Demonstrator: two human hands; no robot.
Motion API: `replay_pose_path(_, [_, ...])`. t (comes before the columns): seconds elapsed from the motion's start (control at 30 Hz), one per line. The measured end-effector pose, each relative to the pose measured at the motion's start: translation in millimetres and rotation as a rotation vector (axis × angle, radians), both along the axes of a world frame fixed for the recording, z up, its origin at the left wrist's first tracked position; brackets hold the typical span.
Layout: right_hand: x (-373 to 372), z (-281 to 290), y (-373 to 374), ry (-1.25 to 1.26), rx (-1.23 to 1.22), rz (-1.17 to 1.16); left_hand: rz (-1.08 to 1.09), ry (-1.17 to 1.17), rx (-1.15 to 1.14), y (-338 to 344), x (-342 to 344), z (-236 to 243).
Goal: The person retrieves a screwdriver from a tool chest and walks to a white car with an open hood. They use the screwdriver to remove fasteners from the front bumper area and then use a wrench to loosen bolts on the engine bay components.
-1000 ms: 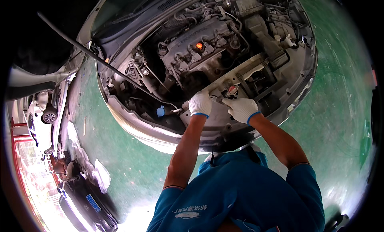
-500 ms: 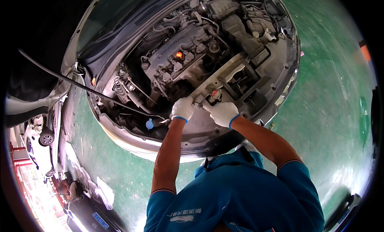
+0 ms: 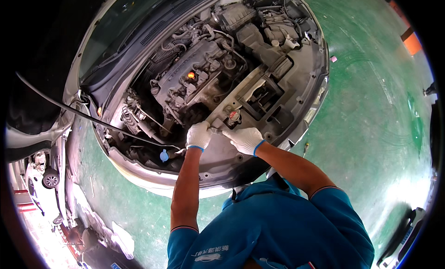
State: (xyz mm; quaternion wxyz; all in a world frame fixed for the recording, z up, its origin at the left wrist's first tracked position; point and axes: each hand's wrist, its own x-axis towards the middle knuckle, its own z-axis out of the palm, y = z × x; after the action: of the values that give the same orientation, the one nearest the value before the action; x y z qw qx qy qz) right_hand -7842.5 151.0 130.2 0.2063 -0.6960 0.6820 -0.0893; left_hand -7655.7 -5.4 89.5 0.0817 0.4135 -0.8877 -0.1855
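Note:
Both my hands wear white knit gloves with blue cuffs and rest at the front panel point(image 3: 222, 151) of a car's open engine bay. My left hand point(image 3: 199, 135) is closed at the panel's inner edge. My right hand point(image 3: 244, 140) lies just to its right, fingers bent and pointing left. Between the fingertips is a small grey piece, too small to name; both hands seem to pinch at it. Just beyond my right hand sits a radiator cap point(image 3: 234, 116) with a red label. The undersides of my fingers are hidden.
The dark engine cover point(image 3: 185, 67) with an orange cap point(image 3: 191, 75) lies beyond. A hood prop rod point(image 3: 92, 116) slants in from the left, near a blue reservoir cap point(image 3: 164, 155). Green floor point(image 3: 366, 130) surrounds the car; a white car point(image 3: 39, 190) stands far left.
The whole view has shifted, so the car appears farther left. My hands keep nearly the same place on the panel, the right one perhaps a little farther from the radiator cap.

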Motion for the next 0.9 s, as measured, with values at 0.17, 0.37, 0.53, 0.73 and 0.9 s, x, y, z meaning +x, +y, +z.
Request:
replay_pose_path(0.17, [2.4,4.5,-4.3,-0.042,0.054,-0.002,0.061,-0.003,-0.034,5.7,0.2,0.8])
replay_pose_path(0.37, [-9.9,34.4,8.8,-0.296,0.126,-0.086,0.235,0.271,0.165,11.0,13.9,15.1])
replay_pose_path(0.53, [-36.6,42.3,53.3,-0.564,0.214,-0.281,0.502,1.303,1.217,53.1,47.5,49.9])
replay_pose_path(0.73, [-34.4,16.0,77.9,-0.634,0.131,-0.359,0.327,1.9,1.602,99.7,62.7,35.9])
replay_pose_path(0.9, [-12.7,6.5,72.7,-0.673,0.075,-0.305,0.415,1.962,1.52,103.7,72.9,47.3])
